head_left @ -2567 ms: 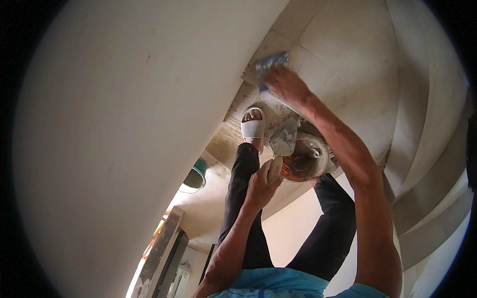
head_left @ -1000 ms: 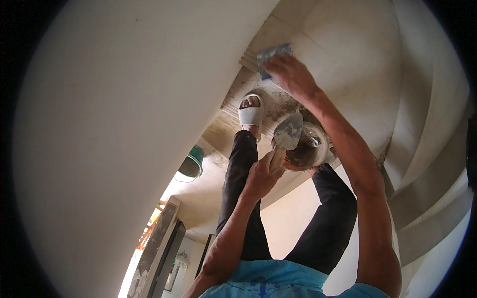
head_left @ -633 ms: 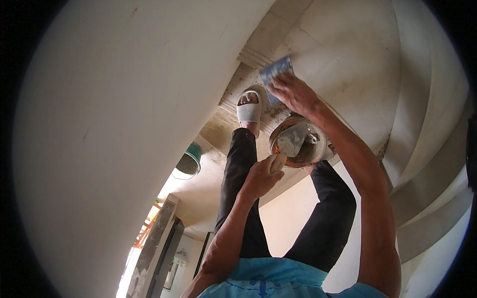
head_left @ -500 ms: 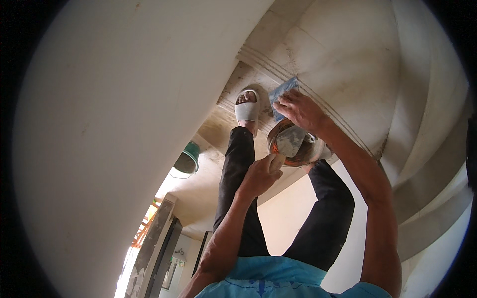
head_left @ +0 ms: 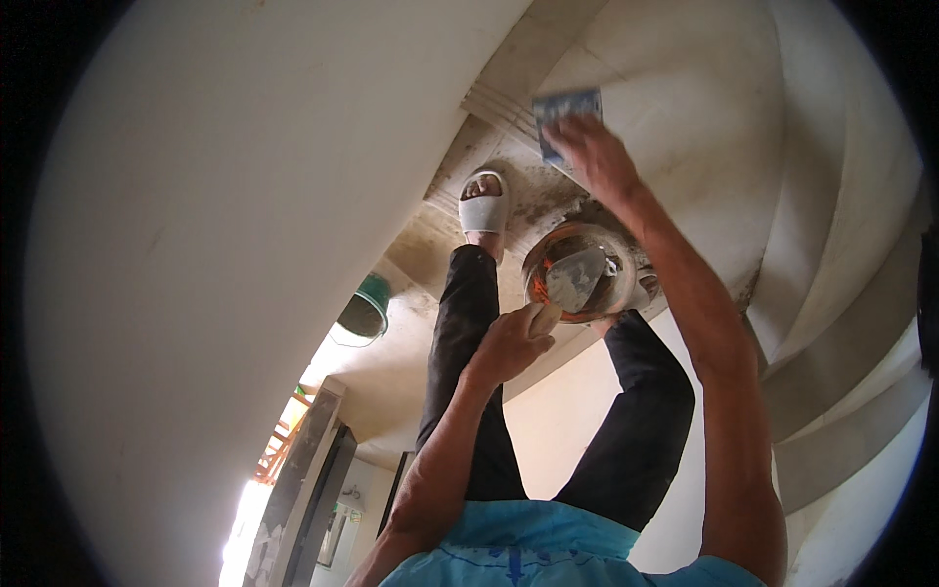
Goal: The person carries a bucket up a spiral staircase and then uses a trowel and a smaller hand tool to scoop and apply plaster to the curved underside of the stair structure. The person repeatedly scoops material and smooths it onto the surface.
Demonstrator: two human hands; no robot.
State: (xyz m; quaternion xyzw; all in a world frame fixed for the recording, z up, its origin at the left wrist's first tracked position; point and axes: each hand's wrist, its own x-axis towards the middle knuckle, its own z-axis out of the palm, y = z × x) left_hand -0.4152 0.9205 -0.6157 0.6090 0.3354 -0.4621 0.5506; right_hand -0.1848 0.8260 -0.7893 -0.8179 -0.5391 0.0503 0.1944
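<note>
My left hand [head_left: 509, 346] is closed around the handle of a trowel [head_left: 575, 278]. The trowel's grey, smeared blade lies over the mouth of a round bucket [head_left: 625, 287] with orange on its inner wall, between my legs. Farther off, my right hand [head_left: 593, 157] grips a flat rectangular plastering trowel [head_left: 570, 102], blue-grey in colour, against or just above the pale step surface. Motion blurs the fingers of that hand a little, and they hide part of the trowel. What lies deeper in the bucket is mostly hidden by the blade.
A tall pale wall [head_left: 225, 225] fills the left side. My foot in a white slide sandal [head_left: 483, 211] rests on a stained step. Lower down at left stands a green bucket [head_left: 374, 293] with grey contents. Curved stair surfaces [head_left: 831, 391] sweep down the right.
My right hand has moved up and away from the bucket with the plastering trowel, uncovering the bucket's far rim. My left hand and its trowel have hardly moved.
</note>
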